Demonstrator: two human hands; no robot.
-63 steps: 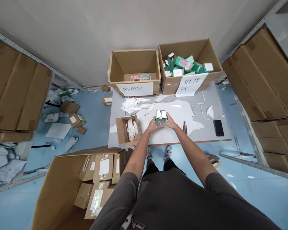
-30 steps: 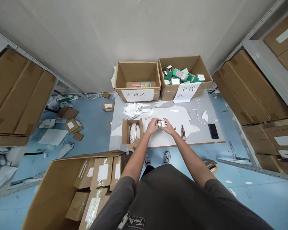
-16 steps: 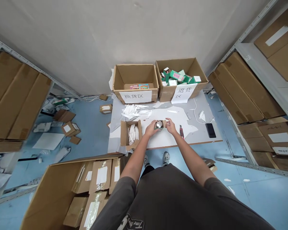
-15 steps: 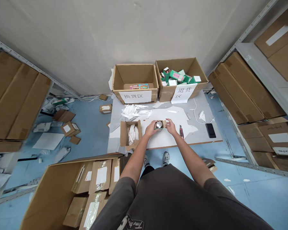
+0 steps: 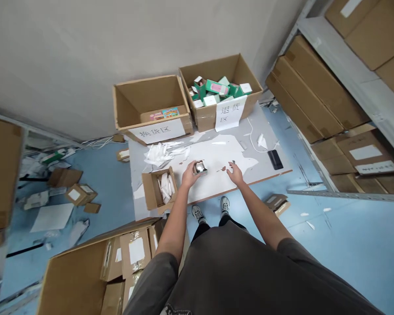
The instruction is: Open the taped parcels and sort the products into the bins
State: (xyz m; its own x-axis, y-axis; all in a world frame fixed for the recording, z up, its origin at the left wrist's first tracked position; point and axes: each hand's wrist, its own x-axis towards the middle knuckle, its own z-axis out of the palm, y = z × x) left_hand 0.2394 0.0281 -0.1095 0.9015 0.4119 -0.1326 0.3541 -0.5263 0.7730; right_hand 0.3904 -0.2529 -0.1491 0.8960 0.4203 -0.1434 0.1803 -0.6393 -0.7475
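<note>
My left hand is closed around a small open-topped box with a shiny, silvery rounded object showing in its top. Both are just above the white-covered part of the table. To the right, apart from that box, my right hand is low over the tabletop, thumb and fingers apart. A small dark piece, seemingly the end of a box cutter, shows at its fingertips; the hand hides the rest. Whether the fingers touch it is unclear.
Two labelled cartons stand at the back: the left one and the right one with green-and-white boxes. Left are a small carton and paper scraps; right, a phone and cable. Shelves and a large carton flank me.
My right hand has left the small box and moved right and nearer to me, over the box cutter. My left hand still holds the box. The view has shifted and tilted.
</note>
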